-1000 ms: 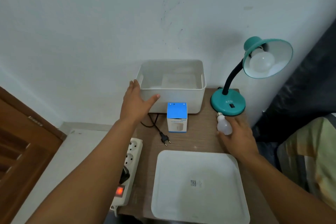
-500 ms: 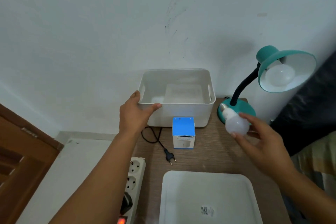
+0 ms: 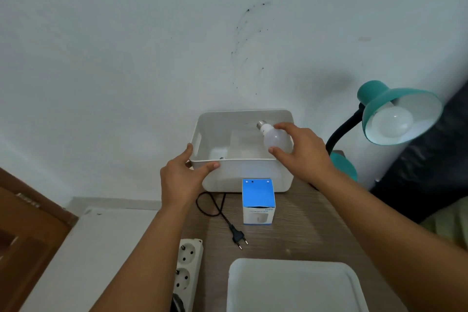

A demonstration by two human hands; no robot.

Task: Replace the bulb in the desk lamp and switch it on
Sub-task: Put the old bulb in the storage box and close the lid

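Note:
A teal desk lamp (image 3: pixel 379 104) stands at the right with a white bulb (image 3: pixel 391 123) in its shade, unlit. My right hand (image 3: pixel 302 151) grips a second white bulb (image 3: pixel 274 138) over the open white bin (image 3: pixel 243 175), screw base pointing up-left. My left hand (image 3: pixel 181 177) clasps the bin's front left corner. The lamp's black plug (image 3: pixel 238 237) lies loose on the wooden table (image 3: pixel 304 230), apart from the white power strip (image 3: pixel 187 268). A blue and white bulb box (image 3: pixel 258 201) stands upright in front of the bin.
A white lid or tray (image 3: pixel 293 286) lies at the table's near edge. The wall rises right behind the bin. A wooden door (image 3: pixel 27 230) is at the lower left. Dark fabric (image 3: pixel 430 172) lies to the right of the lamp.
My right hand lifted the loose bulb from the table beside the lamp base and carried it left, over the bin. My left hand closed onto the bin's corner.

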